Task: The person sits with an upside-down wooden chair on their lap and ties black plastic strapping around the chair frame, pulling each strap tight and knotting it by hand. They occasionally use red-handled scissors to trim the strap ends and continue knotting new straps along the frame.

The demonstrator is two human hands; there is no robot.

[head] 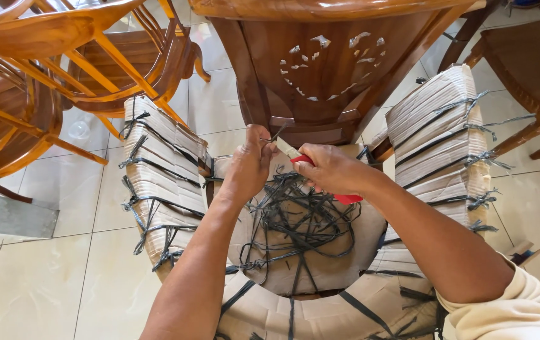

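A wooden chair (pixel 320 56) with a carved back stands before me, its arms and seat wrapped in brown cardboard (pixel 163 170) tied with black plastic straps (pixel 295 220). My left hand (pixel 250 167) pinches a strap near the back of the seat, by the chair's backrest. My right hand (pixel 333 169) grips a red-handled utility knife (pixel 298 156), its pale blade pointing left toward the strap held by the left hand. A tangle of cut straps lies loose on the cardboard-covered seat below both hands.
More wooden chairs (pixel 49 69) are stacked at the left and another chair (pixel 528 63) stands at the upper right. The floor (pixel 62 245) is pale tile. A grey mat (pixel 5 217) lies at the left edge.
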